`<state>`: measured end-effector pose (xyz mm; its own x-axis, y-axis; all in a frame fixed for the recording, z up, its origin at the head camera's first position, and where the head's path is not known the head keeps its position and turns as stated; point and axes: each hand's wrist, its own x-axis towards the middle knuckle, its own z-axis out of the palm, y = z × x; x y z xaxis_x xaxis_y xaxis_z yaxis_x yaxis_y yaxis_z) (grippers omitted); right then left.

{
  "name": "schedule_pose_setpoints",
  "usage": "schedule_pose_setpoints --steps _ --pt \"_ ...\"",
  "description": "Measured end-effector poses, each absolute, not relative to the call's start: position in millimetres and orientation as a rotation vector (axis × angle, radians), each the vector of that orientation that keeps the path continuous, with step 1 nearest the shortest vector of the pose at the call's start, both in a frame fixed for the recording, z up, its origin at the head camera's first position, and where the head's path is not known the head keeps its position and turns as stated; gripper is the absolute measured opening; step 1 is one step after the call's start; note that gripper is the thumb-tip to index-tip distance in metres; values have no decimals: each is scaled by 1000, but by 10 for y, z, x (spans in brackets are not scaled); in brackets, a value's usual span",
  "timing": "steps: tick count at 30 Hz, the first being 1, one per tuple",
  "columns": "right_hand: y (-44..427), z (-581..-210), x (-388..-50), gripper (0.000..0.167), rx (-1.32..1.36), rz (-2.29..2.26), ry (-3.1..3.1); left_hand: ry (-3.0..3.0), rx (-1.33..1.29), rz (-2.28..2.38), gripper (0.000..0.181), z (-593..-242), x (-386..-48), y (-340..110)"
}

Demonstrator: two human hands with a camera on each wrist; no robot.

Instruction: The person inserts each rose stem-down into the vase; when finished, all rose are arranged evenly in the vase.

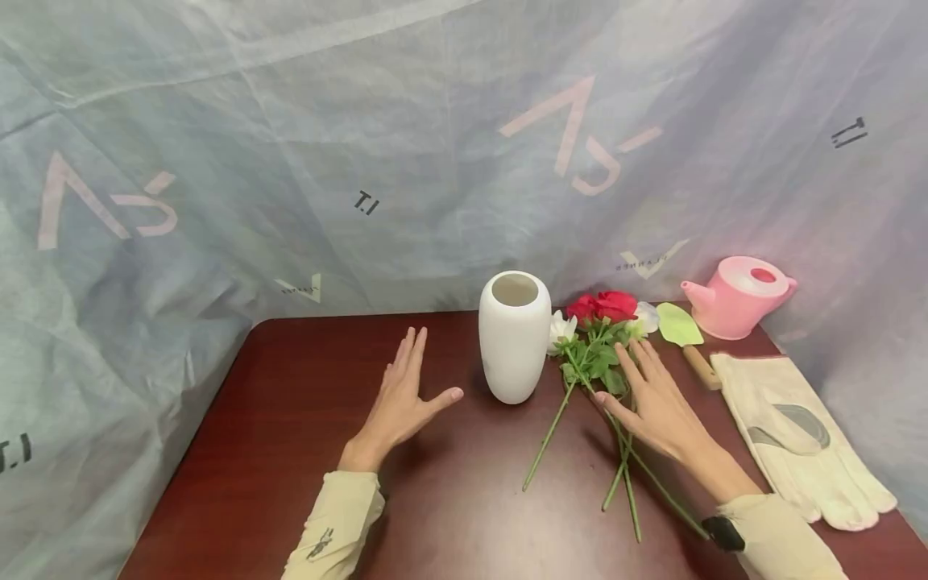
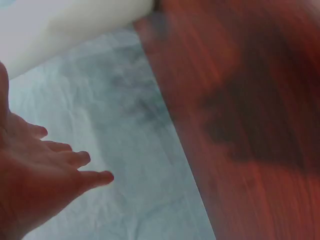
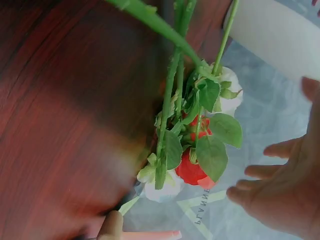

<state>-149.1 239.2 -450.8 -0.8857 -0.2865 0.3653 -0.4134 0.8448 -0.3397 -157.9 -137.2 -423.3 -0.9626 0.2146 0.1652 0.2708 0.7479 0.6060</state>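
Observation:
A white vase stands upright near the back of the table, its mouth showing at the top. To its left, the left hand hovers with fingers straight and thumb spread, touching nothing. The right hand is held over the stems of several flowers with its fingers extended, holding nothing. Red roses and a white flower lie with their heads toward the back, right of the vase. Their green stems point toward the front. In the right wrist view the leaves and blooms show beside the hand.
At the back right stands a pink watering can. A trowel with a pale green blade and wooden handle lies before it. White work gloves rest on the right side of the dark red table. Grey cloth hangs behind.

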Motion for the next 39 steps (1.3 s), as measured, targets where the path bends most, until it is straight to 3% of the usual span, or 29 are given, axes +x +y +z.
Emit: schedule_pose_setpoints --steps 12,25,34,39 --pt "2284 -4527 -1513 32 525 724 -2725 -2648 -523 -1427 98 -3857 -1745 -945" --pt "2179 -4600 -1693 24 402 893 -2956 -2456 -509 -1627 103 -3705 -1954 -626" --pt "2223 -4681 -1746 19 188 1322 -3036 -2411 -498 -1672 91 -3741 -2001 -490" --pt "2250 -4635 -1775 18 238 1483 -2982 -2402 -484 -1600 90 -3706 -2029 -463"
